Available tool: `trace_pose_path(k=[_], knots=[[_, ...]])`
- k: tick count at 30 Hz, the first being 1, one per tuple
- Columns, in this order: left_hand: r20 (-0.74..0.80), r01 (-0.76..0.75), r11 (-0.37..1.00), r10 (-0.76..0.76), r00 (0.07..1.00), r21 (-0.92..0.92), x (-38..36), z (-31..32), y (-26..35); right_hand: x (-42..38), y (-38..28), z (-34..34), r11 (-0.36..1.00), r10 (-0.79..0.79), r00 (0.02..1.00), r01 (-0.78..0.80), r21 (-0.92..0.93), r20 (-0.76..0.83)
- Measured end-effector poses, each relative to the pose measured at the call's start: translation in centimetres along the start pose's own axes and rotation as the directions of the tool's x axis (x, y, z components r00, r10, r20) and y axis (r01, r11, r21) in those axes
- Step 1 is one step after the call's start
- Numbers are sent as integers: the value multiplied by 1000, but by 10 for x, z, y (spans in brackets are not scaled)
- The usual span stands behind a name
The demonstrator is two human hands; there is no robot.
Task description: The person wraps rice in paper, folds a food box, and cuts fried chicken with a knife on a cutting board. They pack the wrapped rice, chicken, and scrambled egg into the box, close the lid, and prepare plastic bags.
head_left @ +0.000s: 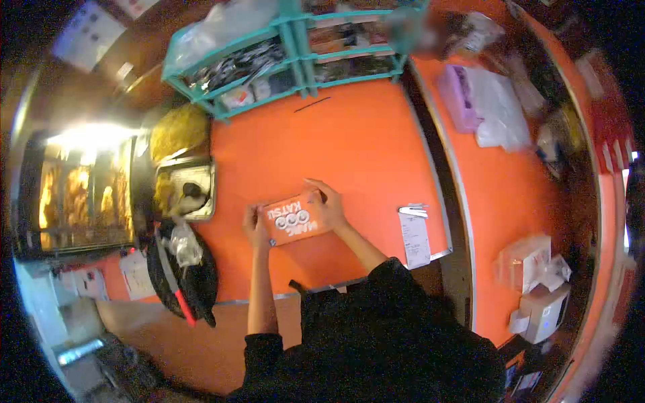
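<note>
An orange food box [295,220] with white lettering, upside down from my side, and round face-like prints is between my hands above the orange table. My left hand [256,227] grips its left edge. Around its right edge my right hand [328,208] is closed, with a finger reaching toward the far corner. The box's contents are hidden. To the right of the box lies a printed paper slip [414,238] with a white object [413,211] on its top end.
Teal shelves [304,64] with packed goods stand at the back. A metal tray [195,191], a black bag-like item [195,279] with a red-ended tool [183,305], and a lit display case [87,191] are left. Plastic bags [500,111] and a small printer-like device [543,312] occupy the right counter.
</note>
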State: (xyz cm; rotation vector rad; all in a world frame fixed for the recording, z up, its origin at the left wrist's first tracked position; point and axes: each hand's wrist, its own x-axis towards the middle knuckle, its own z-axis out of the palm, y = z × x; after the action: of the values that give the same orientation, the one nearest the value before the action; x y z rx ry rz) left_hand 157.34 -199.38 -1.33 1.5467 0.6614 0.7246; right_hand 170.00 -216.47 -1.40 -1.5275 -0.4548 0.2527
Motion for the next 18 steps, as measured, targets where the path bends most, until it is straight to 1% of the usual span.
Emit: trace_pose_path(k=[1, 2, 3, 4, 5, 6, 7, 8, 9, 10, 11, 12, 13, 14, 15, 16, 18], knots=[[76, -90, 993, 84, 994, 82, 4, 11, 7, -3, -7, -10, 1000, -4, 999, 3, -14, -38], [152, 23, 973, -59, 987, 231, 6, 19, 15, -6, -14, -21, 966, -44, 999, 35, -257, -30], [187, 15, 976, -57, 981, 218, 1, 39, 33, -7, -24, -33, 872, -71, 997, 58, -485, -9], [227, -245, 744, 128, 965, 621, -11, 65, 50, -5, -31, -59, 707, 19, 1000, -13, -707, 1], [332, -413, 300, 286, 899, 860, -23, 94, 60, 9, -26, -92, 581, -89, 987, -59, -812, -135], [376, -449, 273, 279, 883, 851, -41, 119, 63, 26, -19, -129, 446, -206, 947, -133, -885, -246], [423, -489, 294, 262, 867, 821, -56, 138, 69, 57, -38, -176, 635, -357, 774, -210, -743, -524], [469, -527, 318, 244, 849, 788, -71, 157, 75, 79, -61, -226, 610, -439, 701, -227, -760, -562], [522, -562, 392, 213, 826, 729, -81, 165, 82, 102, -84, -276, 586, -515, 619, -250, -771, -592], [535, -575, 391, 217, 817, 719, -88, 169, 81, 123, -113, -302, 424, -691, 432, -407, -809, -580], [617, -624, 479, 197, 762, 617, -93, 173, 78, 139, -117, -334, 359, -645, 502, -467, -808, -576], [659, -646, 519, 194, 726, 559, -96, 175, 76, 152, -120, -364, 289, -588, 567, -518, -805, -576], [700, -662, 559, 191, 689, 499, -99, 177, 75, 165, -124, -384, 293, -592, 557, -524, -800, -582], [751, -695, 562, 184, 634, 449, -98, 175, 74, 179, -128, -402, 314, -273, 714, -568, -761, -645], [798, -723, 564, 174, 576, 399, -98, 172, 74, 183, -137, -407, 316, 84, 776, -615, -722, -625], [802, -728, 560, 176, 571, 395, -97, 168, 74, 177, -140, -408, 320, 84, 773, -619, -718, -629], [806, -575, 687, -26, 591, 444, -98, 159, 74, 163, -144, -407, 213, -190, 805, -526, -823, -563]])
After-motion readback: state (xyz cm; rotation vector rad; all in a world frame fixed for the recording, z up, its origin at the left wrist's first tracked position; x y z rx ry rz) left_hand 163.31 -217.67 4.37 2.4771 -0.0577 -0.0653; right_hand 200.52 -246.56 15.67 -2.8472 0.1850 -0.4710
